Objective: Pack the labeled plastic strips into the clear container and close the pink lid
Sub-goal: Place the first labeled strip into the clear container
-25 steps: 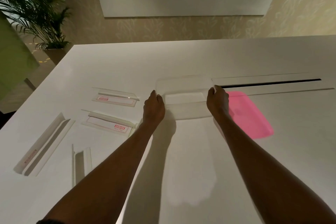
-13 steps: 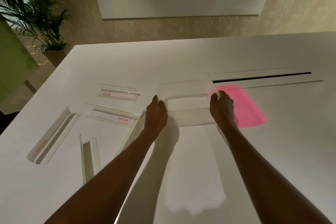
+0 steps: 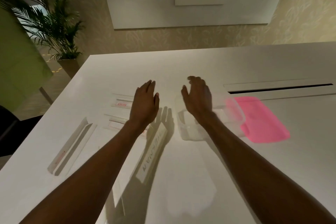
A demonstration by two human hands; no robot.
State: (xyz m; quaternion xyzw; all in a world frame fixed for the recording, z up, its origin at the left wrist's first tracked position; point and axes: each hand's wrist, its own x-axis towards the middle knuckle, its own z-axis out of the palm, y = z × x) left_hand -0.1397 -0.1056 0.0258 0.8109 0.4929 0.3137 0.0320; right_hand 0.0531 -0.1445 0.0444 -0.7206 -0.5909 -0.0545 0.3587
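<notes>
The clear container (image 3: pixel 231 114) sits on the white table (image 3: pixel 200 63), lid off, partly under my right forearm. The pink lid (image 3: pixel 261 120) lies flat just right of it. My right hand (image 3: pixel 197 96) hovers over the container's left end, fingers apart and holding nothing. My left hand (image 3: pixel 145 103) is raised left of the container, also open and holding nothing. Several labeled plastic strips lie to the left: a long one (image 3: pixel 71 143) at far left, a lettered one (image 3: pixel 152 154) between my arms, a small one with a red label (image 3: pixel 121 103), and another (image 3: pixel 116 122) partly behind my left wrist.
A long dark slot (image 3: pixel 280 88) cuts the table top behind the lid. The table's left edge runs diagonally near the long strip. A potted palm (image 3: pixel 54 29) stands on the floor beyond the far left corner.
Both hands let go of the container and lifted off it, fingers spreading. The container now rests nearer to me and to the strips than a second ago.
</notes>
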